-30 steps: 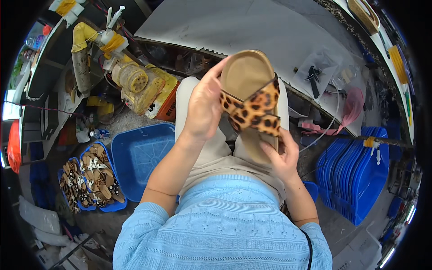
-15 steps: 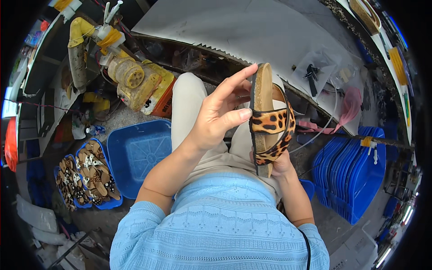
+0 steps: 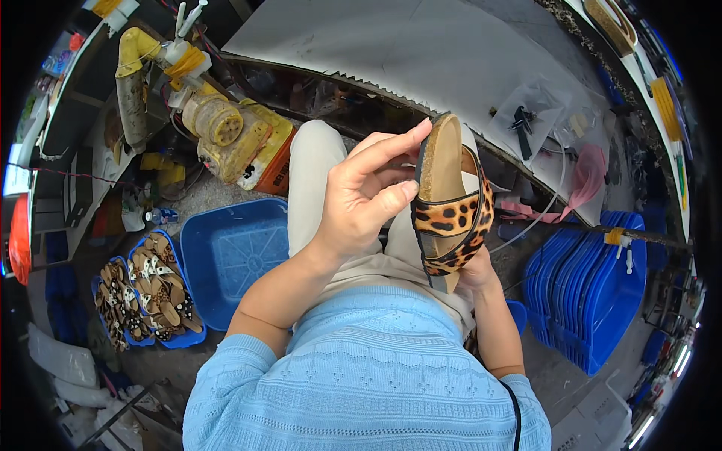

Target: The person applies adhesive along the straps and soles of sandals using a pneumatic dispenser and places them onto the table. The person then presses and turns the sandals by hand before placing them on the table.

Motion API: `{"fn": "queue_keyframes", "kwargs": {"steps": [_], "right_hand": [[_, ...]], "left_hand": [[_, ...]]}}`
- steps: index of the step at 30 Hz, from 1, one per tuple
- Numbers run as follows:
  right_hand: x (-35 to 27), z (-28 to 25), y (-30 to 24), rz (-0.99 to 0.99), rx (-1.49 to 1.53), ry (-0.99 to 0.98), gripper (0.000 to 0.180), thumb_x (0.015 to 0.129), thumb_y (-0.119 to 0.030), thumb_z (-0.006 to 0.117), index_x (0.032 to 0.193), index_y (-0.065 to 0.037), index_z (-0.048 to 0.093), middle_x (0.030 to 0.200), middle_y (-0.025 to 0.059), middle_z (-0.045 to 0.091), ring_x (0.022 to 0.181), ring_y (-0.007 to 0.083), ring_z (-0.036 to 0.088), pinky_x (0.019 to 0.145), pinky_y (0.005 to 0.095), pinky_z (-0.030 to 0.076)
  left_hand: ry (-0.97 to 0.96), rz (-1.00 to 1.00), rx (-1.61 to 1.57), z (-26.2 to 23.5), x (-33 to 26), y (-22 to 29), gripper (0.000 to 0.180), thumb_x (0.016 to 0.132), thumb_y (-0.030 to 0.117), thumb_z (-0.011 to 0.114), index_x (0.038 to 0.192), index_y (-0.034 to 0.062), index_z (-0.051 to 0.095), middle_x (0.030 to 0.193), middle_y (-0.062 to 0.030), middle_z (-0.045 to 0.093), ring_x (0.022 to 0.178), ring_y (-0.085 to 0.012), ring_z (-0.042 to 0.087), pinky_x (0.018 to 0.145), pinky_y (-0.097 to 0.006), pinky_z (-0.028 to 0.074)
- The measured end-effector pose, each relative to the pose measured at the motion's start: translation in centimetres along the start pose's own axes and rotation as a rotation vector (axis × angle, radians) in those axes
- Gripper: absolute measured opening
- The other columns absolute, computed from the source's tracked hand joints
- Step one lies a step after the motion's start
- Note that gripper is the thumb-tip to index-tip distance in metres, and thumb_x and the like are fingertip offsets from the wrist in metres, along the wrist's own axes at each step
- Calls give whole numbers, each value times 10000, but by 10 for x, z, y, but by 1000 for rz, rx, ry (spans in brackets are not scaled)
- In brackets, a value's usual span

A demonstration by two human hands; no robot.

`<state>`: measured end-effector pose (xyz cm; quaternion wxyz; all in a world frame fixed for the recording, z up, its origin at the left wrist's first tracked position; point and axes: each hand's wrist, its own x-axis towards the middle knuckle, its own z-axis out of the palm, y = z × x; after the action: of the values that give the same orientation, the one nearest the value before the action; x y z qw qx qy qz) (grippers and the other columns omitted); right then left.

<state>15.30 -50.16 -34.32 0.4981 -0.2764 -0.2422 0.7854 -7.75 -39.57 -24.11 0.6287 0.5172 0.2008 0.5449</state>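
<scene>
A leopard-print sandal (image 3: 449, 218) with a cork-coloured footbed, dark sole edge and crossed straps is held up over my lap, its bare footbed end pointing away from me. My right hand (image 3: 475, 272) grips its strapped near end from behind, and most of those fingers are hidden by the sandal. On the left side of the sole, the thumb and index fingertip of my left hand (image 3: 368, 184) rest against the edge. The other left fingers curl partly out of sight behind them.
An empty-looking blue basin (image 3: 233, 248) sits left of my legs, beside blue trays of sandals (image 3: 162, 293). Stacked blue basins (image 3: 583, 293) stand right. A stained yellow machine (image 3: 226, 135) is ahead left; a grey-covered bench (image 3: 391, 52) spans the front, with a black tool (image 3: 520, 131) in plastic.
The sandal has tilted and turned slightly, showing more of its footbed, and its far end has dropped a little. My left fingertips stay at its edge.
</scene>
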Motion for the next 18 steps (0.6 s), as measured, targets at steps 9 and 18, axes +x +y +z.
{"fn": "queue_keyframes", "kwargs": {"steps": [9, 18], "right_hand": [[-10, -18, -11, -25, -326, 90, 355, 870, -118, 758, 1168, 47, 660, 1126, 89, 709, 1003, 159, 664, 892, 300, 522], [-21, -36, -16, -15, -439, 91, 345, 868, -117, 755, 1151, 58, 665, 1104, 80, 707, 984, 139, 649, 881, 287, 510]], "left_hand": [[99, 135, 276, -4, -1, -4, 376, 863, -74, 638, 1235, -33, 673, 1014, -96, 656, 911, -131, 654, 806, -252, 570], [199, -70, 86, 1, -1, -2, 307, 881, -54, 658, 1183, -20, 705, 812, -44, 671, 701, -83, 644, 618, -217, 559]]}}
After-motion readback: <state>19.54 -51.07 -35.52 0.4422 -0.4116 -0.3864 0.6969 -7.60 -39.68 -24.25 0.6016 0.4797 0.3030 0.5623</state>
